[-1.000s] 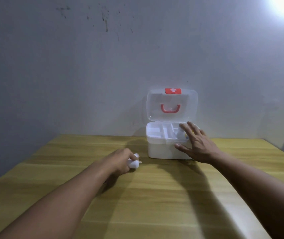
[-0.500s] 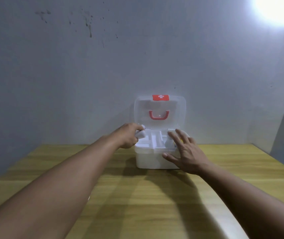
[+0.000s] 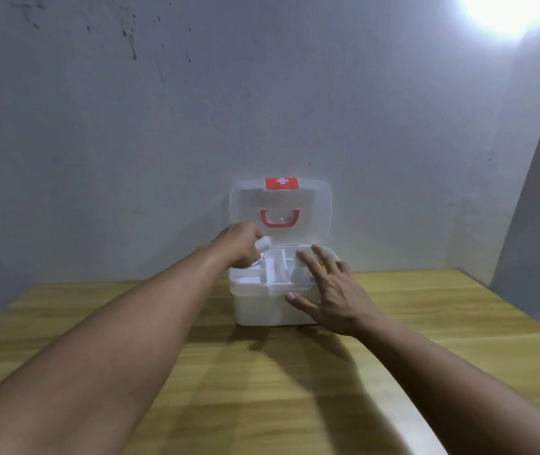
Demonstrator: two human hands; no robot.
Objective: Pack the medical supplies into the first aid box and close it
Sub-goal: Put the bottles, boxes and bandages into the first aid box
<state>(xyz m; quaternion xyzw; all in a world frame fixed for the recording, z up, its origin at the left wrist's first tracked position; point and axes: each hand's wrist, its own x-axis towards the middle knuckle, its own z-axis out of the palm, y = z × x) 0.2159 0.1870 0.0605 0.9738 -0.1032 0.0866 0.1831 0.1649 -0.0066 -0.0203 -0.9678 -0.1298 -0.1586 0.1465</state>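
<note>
**Grey wall, wooden bench, one hard light**

You face a plain grey wall point(image 3: 295, 110), flecked with dark marks point(image 3: 127, 37) toward its upper left. A bright light point(image 3: 511, 11) glares from the upper right corner and washes out the wall around it. At the right edge you see a second grey surface point(image 3: 537, 205), slanting. Below you, a yellow-brown wooden bench point(image 3: 262, 389) with visible grain runs back to the wall, crossed by soft shadows.

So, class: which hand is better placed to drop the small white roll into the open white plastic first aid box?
Left. The left hand holds the small white roll above the white plastic first aid box's left tray; the right hand lies spread on its right front corner.
</note>
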